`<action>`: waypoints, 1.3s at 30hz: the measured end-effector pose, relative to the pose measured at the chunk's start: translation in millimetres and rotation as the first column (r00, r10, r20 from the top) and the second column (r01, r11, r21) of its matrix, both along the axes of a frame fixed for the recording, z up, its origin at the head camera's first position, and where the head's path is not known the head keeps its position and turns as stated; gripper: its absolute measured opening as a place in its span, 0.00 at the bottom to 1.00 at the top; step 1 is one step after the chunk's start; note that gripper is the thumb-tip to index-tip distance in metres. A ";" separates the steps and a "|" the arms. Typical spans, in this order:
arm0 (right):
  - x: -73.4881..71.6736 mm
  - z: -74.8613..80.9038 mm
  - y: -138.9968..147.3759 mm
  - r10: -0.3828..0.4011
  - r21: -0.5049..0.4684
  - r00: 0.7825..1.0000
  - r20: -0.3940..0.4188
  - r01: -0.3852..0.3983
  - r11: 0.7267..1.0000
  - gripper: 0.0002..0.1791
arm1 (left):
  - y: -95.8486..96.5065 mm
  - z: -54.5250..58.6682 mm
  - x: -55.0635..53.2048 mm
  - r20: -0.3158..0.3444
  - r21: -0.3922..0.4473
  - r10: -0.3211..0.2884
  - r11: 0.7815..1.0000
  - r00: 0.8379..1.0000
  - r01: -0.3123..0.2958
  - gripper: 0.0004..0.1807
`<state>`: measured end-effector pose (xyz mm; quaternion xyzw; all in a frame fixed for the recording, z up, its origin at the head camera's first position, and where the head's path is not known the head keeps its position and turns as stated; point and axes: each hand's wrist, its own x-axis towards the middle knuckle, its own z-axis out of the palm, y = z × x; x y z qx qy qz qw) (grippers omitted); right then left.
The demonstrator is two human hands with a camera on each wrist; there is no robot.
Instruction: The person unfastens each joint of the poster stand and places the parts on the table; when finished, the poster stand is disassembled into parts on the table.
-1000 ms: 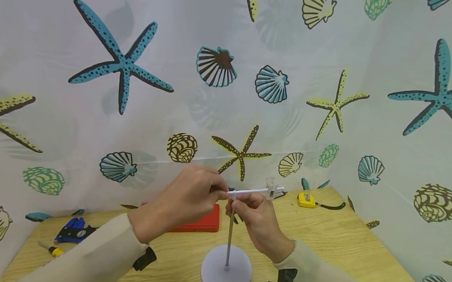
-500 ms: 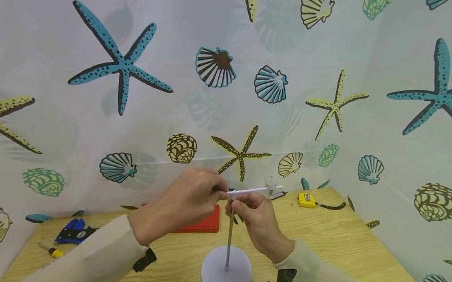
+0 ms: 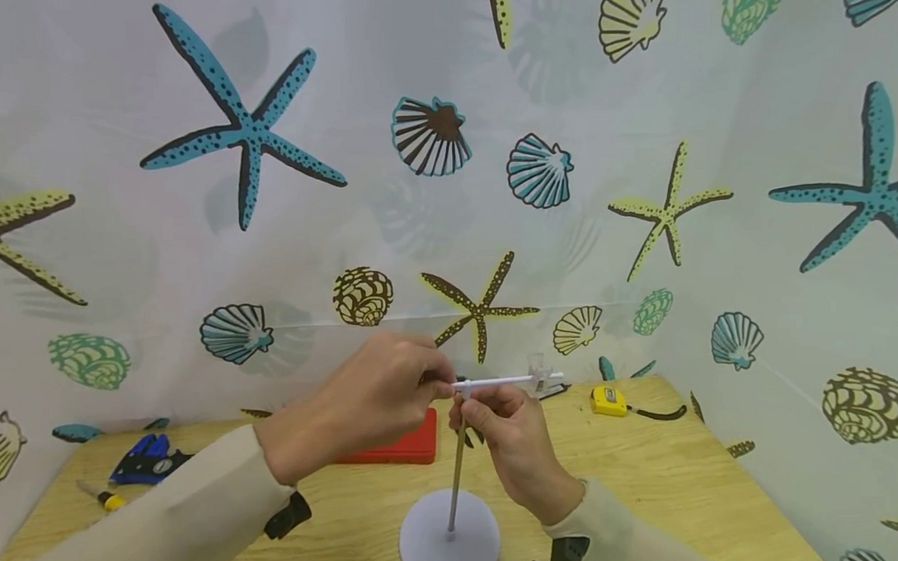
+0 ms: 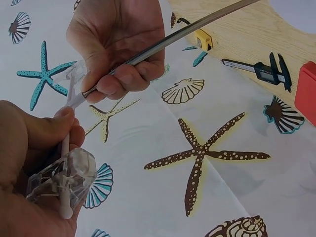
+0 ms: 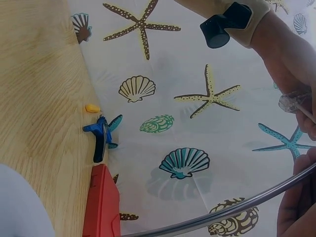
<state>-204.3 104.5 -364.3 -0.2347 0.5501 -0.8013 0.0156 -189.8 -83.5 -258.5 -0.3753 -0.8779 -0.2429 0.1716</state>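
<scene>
A thin metal pole (image 3: 458, 466) rises from a round white base (image 3: 427, 554) on the table. Across its top runs a white crossbar (image 3: 506, 381), with a clear plastic clip (image 3: 539, 376) near its right end. My left hand (image 3: 393, 386) pinches the crossbar just left of the joint. Another clear clip (image 4: 85, 168) on the bar shows against this palm in the left wrist view; the hand hides it in the head view. My right hand (image 3: 517, 443) grips the top of the pole right under the joint, thumb and fingers around it.
Behind the hands lies a red case (image 3: 406, 445), partly covered by the left arm. A blue-and-black hand tool (image 3: 149, 463) and a yellow-handled tool (image 3: 109, 500) lie at left. A yellow tape measure (image 3: 607, 400) sits back right. The left wrist view shows a digital caliper (image 4: 266, 74).
</scene>
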 end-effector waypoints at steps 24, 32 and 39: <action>-6.1 -4.3 1.9 0.033 -0.003 0.996 -0.082 -0.034 0.999 0.08 | -17.6 20.9 -0.1 0.000 0.114 0.090 0.989 0.996 -0.089 0.01; -5.3 -4.0 1.5 0.018 0.018 0.997 -0.077 -0.016 1.000 0.10 | -20.2 2.0 0.5 0.228 0.132 0.146 0.975 0.963 -0.179 0.02; -6.9 -4.5 1.3 -0.012 0.053 0.991 -0.137 0.019 0.998 0.07 | -25.9 -8.7 3.0 0.503 0.238 0.130 0.929 0.854 -0.282 0.02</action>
